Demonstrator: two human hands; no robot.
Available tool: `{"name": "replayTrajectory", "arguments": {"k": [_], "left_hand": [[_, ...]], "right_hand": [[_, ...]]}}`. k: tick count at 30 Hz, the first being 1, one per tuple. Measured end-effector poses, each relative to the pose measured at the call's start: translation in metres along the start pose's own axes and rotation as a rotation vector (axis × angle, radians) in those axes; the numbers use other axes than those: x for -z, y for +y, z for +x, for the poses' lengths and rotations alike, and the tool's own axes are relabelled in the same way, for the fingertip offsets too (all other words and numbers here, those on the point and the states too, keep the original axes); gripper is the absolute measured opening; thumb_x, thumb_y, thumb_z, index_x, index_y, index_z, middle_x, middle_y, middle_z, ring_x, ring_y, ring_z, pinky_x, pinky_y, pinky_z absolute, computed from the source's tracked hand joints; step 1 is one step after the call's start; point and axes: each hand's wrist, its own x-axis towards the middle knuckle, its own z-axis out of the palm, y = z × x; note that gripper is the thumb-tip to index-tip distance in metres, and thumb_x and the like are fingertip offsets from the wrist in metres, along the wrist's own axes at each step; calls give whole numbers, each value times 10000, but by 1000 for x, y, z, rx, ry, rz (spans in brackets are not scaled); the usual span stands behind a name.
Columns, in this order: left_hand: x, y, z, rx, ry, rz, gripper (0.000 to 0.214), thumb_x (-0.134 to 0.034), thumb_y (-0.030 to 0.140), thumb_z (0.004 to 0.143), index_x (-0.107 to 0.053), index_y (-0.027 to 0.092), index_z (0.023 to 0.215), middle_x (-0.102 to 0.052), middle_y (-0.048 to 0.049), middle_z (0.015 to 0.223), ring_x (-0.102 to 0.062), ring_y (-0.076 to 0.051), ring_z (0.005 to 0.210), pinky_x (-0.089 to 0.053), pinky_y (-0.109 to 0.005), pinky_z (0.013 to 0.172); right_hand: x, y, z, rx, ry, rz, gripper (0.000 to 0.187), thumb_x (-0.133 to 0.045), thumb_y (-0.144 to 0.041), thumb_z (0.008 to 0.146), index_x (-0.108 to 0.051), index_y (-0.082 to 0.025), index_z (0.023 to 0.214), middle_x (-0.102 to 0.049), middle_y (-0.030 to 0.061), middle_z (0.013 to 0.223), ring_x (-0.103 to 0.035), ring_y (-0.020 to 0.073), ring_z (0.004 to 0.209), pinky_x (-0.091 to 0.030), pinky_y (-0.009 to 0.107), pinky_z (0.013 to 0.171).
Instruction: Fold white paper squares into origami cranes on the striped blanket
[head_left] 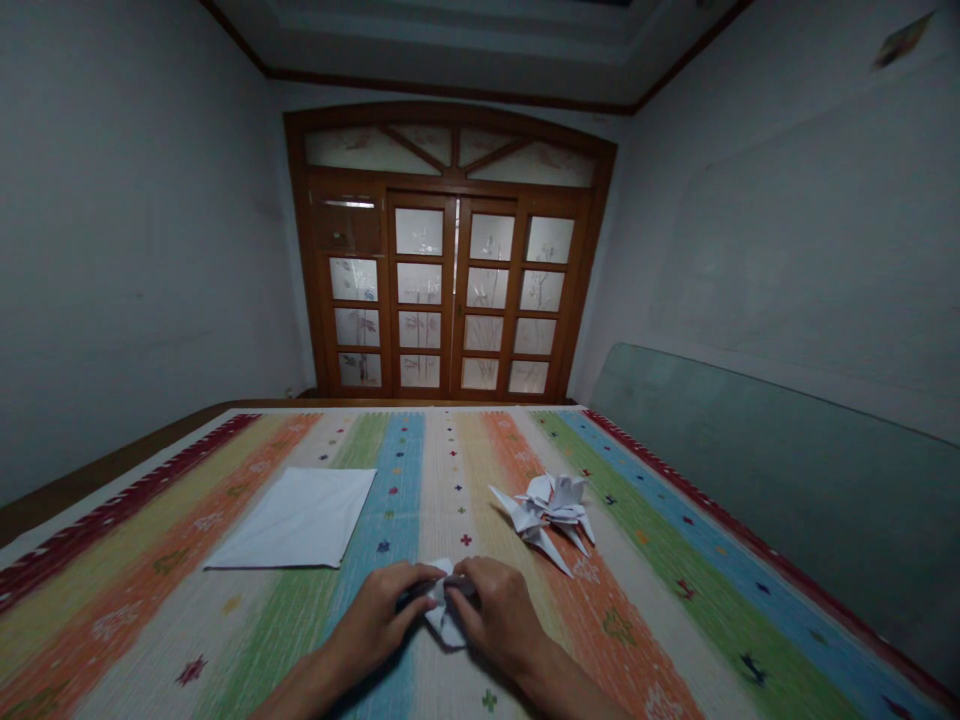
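Observation:
Between both hands, near the front middle of the table, is a small folded piece of white paper (448, 628). My left hand (394, 605) pinches it from the left, thumb and fingers closed on its edge. From the right, my right hand (495, 605) grips the same paper, its thumb pressed on the near side. The fingers cover much of the paper, so its exact folded shape is partly hidden. To the right, beyond my right hand, lies a cluster of folded white paper cranes (551, 510). A stack of flat white paper sheets (300, 520) rests to the left, beyond my left hand.
A striped, patterned tablecloth (255, 650) covers the table. A pale green glass-like panel (750, 450) stands along the right side. Wooden doors with glass panes (454, 290) are at the far end, beyond the table's back edge. Plain walls rise on both sides.

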Motion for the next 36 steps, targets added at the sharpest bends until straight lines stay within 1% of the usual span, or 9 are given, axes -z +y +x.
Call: {"name": "replayTrajectory", "arguments": {"k": [5, 11, 15, 19, 22, 26, 31, 36], "left_hand": [[-2, 2, -2, -16, -34, 31, 235, -674, 227, 895, -738, 247, 1120, -786, -38, 1029, -712, -224, 940, -506, -293, 873], [-2, 1, -4, -22, -53, 32, 221, -673, 213, 899, -732, 250, 1109, -777, -26, 999, -702, -214, 928, -487, -276, 861], [-2, 0, -4, -17, -54, 10, 209, -655, 213, 912, -729, 247, 1105, -776, -22, 1001, -703, -206, 929, -480, -263, 855], [-3, 0, -1, -15, -49, -23, 160, -641, 228, 920, -732, 231, 1051, -779, -14, 969, -707, -196, 901, -478, -247, 832], [-3, 1, 1, 4, -44, -33, 126, -642, 236, 913, -738, 218, 994, -779, -11, 923, -711, -193, 868, -476, -239, 805], [-3, 3, 2, 28, -44, -30, 114, -644, 254, 905, -741, 210, 946, -775, -10, 873, -708, -190, 826, -471, -236, 772], [-2, 5, 1, 44, -6, -6, 129, -630, 276, 894, -736, 206, 875, -772, -15, 830, -692, -192, 791, -463, -242, 743], [-1, 6, 1, 50, 28, -10, 177, -601, 312, 901, -725, 204, 836, -761, -18, 785, -680, -193, 753, -471, -247, 708]], "right_hand": [[-4, 1, -3, 12, 30, -74, 55, -698, -153, 761, -661, -193, 772, -722, 29, 738, -658, 187, 694, -337, 272, 648], [-8, 4, -3, 40, 45, -110, 92, -675, -138, 757, -626, -190, 700, -705, 14, 684, -636, 159, 634, -300, 271, 612], [-7, 4, -3, 78, 51, -119, 94, -664, -147, 799, -635, -190, 720, -710, 21, 693, -643, 158, 634, -295, 272, 609], [-7, 5, -3, 129, 34, -136, 167, -605, -160, 887, -636, -192, 726, -702, 22, 681, -638, 152, 614, -287, 276, 601], [-6, 5, -3, 152, 33, -129, 206, -570, -171, 921, -631, -192, 725, -695, 26, 669, -635, 155, 603, -288, 280, 594], [-5, 6, -2, 167, 15, -70, 225, -520, -177, 953, -633, -196, 760, -704, 35, 695, -648, 166, 621, -323, 272, 599], [-3, 4, -2, 167, 1, 87, 186, -482, -175, 981, -652, -205, 911, -737, 40, 793, -686, 173, 702, -412, 248, 657], [5, -1, -2, 162, 69, 160, 157, -504, -152, 960, -634, -203, 1030, -729, 59, 859, -695, 194, 769, -484, 265, 714]]}}
